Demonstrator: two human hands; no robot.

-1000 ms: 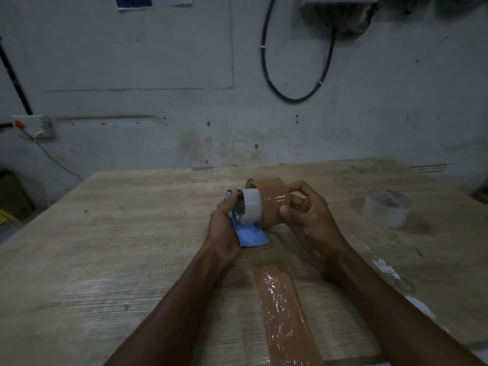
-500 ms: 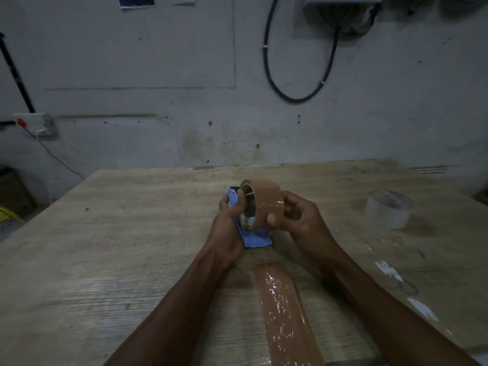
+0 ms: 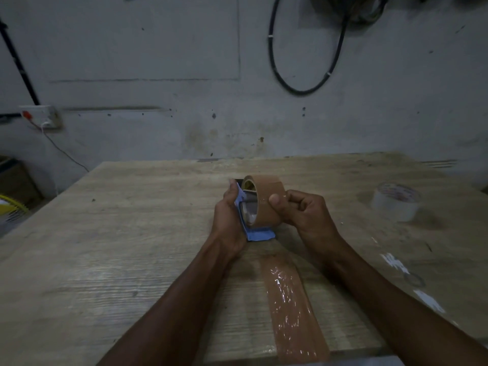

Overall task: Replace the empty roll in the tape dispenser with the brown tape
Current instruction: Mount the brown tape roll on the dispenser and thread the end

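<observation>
Over mid-table: glossy brown tape roll [image 3: 266,207] sits on the blue plastic dispenser [image 3: 260,235], cardboard core showing. Fingers of left hand [image 3: 228,220] curl round the dispenser frame. The right hand [image 3: 306,212] pinches the roll's outer face, thumb flat. Well right on the wood-grain table [image 3: 132,233] stands a clear roll [image 3: 396,203], core print unreadable.

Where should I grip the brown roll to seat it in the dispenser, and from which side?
Grip the brown roll by its curved outer band, from the right, thumb and fingers across its width. Its left face sits against the dispenser, which the left hand holds, so only the right side is free; the right hand pinches there now.
</observation>
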